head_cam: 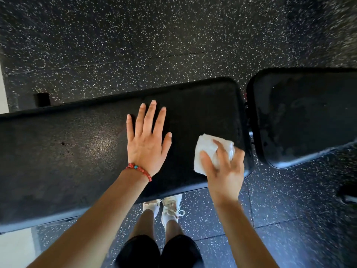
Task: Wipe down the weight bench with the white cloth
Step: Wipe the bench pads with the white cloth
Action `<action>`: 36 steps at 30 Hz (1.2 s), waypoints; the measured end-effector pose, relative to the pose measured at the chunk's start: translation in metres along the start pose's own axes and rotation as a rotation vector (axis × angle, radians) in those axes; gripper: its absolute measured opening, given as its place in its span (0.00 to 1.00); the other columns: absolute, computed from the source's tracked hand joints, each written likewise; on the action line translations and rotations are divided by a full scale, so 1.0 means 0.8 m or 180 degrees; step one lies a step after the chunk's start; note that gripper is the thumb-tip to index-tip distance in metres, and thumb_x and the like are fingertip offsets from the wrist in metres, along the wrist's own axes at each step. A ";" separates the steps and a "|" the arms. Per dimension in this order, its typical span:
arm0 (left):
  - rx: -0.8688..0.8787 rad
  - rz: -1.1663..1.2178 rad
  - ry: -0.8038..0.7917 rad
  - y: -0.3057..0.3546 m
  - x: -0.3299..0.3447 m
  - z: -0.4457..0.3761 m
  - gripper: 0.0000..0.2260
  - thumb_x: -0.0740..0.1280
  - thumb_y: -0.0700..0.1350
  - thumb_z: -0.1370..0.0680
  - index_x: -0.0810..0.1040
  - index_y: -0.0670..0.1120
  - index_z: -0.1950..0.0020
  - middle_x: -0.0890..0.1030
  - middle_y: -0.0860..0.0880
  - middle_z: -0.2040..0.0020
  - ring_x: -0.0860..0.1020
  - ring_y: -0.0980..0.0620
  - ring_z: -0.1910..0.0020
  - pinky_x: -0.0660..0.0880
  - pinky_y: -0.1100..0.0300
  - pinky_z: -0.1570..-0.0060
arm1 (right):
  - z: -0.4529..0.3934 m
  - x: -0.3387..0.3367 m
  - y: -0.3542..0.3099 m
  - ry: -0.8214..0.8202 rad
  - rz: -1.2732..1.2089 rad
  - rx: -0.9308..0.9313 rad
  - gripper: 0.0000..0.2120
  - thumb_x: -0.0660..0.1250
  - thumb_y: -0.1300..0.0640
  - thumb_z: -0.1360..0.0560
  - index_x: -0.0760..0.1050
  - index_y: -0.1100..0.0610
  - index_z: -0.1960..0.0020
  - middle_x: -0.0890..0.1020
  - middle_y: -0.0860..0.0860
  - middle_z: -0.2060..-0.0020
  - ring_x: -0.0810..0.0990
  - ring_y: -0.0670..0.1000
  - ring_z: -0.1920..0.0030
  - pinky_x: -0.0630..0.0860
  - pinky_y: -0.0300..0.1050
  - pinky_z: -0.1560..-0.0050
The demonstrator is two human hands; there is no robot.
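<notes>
Her left hand (147,141) lies flat, fingers (152,117) spread, on the long black padded weight bench (77,147) while her right hand (222,165) fingers pinch the crumpled white cloth (206,149) against it.

Single head-worn view, wide-angle, aimed almost straight down from standing height. Looks over the long black pad of the weight bench (77,151), running left to right across mid-frame, with the second pad (305,117) at right, split from it by a narrow gap. Close enough for both forearms to enter from the bottom edge, the left hand (147,140) and right hand (224,169) landing near centre. White sneakers (170,207) directly beneath, speckled rubber floor (154,35) beyond the bench. Edges curved and blurred.
</notes>
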State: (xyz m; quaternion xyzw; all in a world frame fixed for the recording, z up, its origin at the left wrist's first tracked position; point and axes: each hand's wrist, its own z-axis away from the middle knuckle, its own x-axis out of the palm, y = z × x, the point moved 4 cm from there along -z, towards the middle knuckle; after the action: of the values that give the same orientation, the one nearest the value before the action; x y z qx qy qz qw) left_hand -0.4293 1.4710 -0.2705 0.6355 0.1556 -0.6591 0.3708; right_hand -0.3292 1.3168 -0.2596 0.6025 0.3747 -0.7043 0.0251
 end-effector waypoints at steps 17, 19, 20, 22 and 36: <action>0.0475 -0.0099 -0.0068 0.028 0.007 -0.022 0.25 0.54 0.51 0.23 0.64 0.41 0.28 0.64 0.39 0.27 0.61 0.37 0.29 0.52 0.37 0.32 | -0.070 0.001 0.010 0.0475 -0.0005 0.0665 0.18 0.69 0.47 0.29 0.77 0.60 0.49 0.74 0.65 0.53 0.75 0.63 0.60 0.76 0.54 0.60; 0.0629 -0.0075 -0.0081 0.040 0.007 -0.032 0.25 0.55 0.50 0.23 0.64 0.41 0.28 0.64 0.39 0.28 0.61 0.37 0.29 0.53 0.36 0.33 | -0.039 -0.012 0.024 0.0351 -0.0071 0.0899 0.20 0.65 0.43 0.29 0.77 0.58 0.48 0.73 0.63 0.50 0.75 0.62 0.57 0.76 0.54 0.56; 0.0674 -0.0061 -0.0106 0.046 0.007 -0.036 0.25 0.54 0.50 0.23 0.64 0.42 0.28 0.64 0.39 0.27 0.61 0.37 0.29 0.53 0.36 0.33 | -0.029 -0.016 0.027 0.0285 -0.0127 0.1011 0.21 0.63 0.42 0.29 0.77 0.57 0.47 0.73 0.61 0.49 0.74 0.61 0.55 0.76 0.54 0.55; 0.0744 -0.0064 -0.0180 0.053 0.011 -0.044 0.24 0.54 0.51 0.22 0.64 0.42 0.28 0.63 0.40 0.27 0.60 0.38 0.28 0.53 0.36 0.32 | -0.031 -0.017 0.026 0.0263 -0.0187 0.1117 0.20 0.64 0.42 0.29 0.77 0.56 0.46 0.72 0.61 0.50 0.74 0.61 0.55 0.75 0.54 0.54; 0.0830 -0.0243 -0.0157 0.053 0.019 -0.041 0.25 0.53 0.51 0.22 0.63 0.42 0.28 0.63 0.40 0.27 0.60 0.38 0.28 0.53 0.36 0.32 | -0.104 -0.006 0.039 0.0205 -0.0281 0.1041 0.19 0.65 0.42 0.28 0.75 0.56 0.46 0.69 0.58 0.49 0.74 0.60 0.57 0.75 0.53 0.57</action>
State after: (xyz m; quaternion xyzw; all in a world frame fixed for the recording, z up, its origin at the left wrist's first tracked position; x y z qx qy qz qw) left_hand -0.3751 1.4603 -0.2788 0.6555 0.0836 -0.7028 0.2635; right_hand -0.2436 1.3386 -0.2706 0.6038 0.2818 -0.7366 -0.1163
